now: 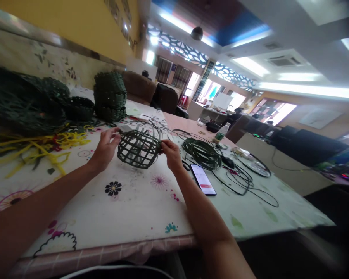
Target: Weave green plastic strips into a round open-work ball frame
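Observation:
A small dark green woven basket (138, 149) with an open lattice is held up over the tablecloth, its grid side facing me. Loose strips arch out behind it. My left hand (107, 145) is at the basket's left edge, fingers curled against the rim. On the opposite side, my right hand (171, 153) pinches the rim between thumb and fingers. To the right lies a coil of green strip (202, 153), with a phone (203, 180) in front of it, its screen lit.
Stacked green baskets (109, 95) and a large heap of weaving (20, 100) stand at the back left, beside yellow strips (49, 145). Toward the right are a plastic bottle (222, 132), a black computer mouse (228, 162) and loose looping strips (247, 182).

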Demonstrator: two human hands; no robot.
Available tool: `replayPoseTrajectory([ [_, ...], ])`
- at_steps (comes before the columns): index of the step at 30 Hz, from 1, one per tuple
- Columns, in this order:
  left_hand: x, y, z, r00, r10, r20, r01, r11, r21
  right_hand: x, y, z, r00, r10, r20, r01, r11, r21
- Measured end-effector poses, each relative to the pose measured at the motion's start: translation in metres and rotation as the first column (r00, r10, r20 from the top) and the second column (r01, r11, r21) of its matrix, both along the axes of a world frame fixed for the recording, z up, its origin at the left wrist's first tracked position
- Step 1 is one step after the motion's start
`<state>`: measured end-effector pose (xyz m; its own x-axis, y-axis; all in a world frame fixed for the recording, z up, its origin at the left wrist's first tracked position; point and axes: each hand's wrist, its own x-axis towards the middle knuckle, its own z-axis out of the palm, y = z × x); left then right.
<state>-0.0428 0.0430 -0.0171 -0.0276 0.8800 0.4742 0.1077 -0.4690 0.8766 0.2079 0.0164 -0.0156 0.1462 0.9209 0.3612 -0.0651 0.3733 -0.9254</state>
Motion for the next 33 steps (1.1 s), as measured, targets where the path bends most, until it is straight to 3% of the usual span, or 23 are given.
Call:
replayPoseTrajectory([
  [4,0.001,0.002,-0.008,0.996,-0.073,0.053,0.080,0.987,-0.137,0.010,0.005,-0.007,0.996,-0.042,-0.084,0.041,0.999,-0.025],
  [9,0.010,-0.008,-0.014,0.990,-0.139,0.039,0.141,0.988,-0.068,0.010,0.010,-0.017,0.987,-0.096,-0.129,0.099,0.995,0.021],
  [22,0.008,-0.004,-0.020,0.990,0.139,-0.008,-0.139,0.989,-0.055,-0.015,0.003,-0.033,0.981,-0.159,-0.111,0.167,0.984,0.063],
  [28,0.010,-0.008,-0.019,0.997,0.079,-0.022,-0.079,0.997,0.007,-0.017,0.002,-0.034,0.978,-0.184,-0.094,0.191,0.979,0.069],
  [33,0.012,-0.009,-0.022,0.987,0.132,-0.092,-0.128,0.991,0.049,-0.022,-0.002,-0.032,0.971,-0.226,-0.079,0.230,0.972,0.055],
])
